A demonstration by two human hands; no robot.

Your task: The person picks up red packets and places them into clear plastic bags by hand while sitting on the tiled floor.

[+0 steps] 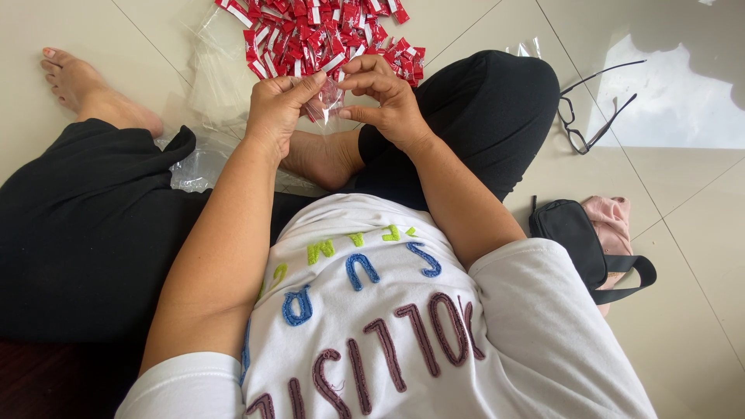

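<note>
Two hands on one clear bag.
Left hand (pixel 278 105) and right hand (pixel 384 97) pinched the bag (pixel 327 102) between fingertips; red sachets (pixel 318 31) lay just beyond them.

Between our fingers we hold a small clear plastic bag (pixel 329 101), pinched at its upper part from both sides and hanging down over our crossed legs. It is thin, see-through and crinkled, and a few red packets show through it, bunched together inside; how many we cannot tell. Just beyond it, a loose pile of small red-and-white packets (pixel 318 35) lies on the pale floor tiles, spread flat and overlapping at all angles, reaching the far edge of our view.
</note>
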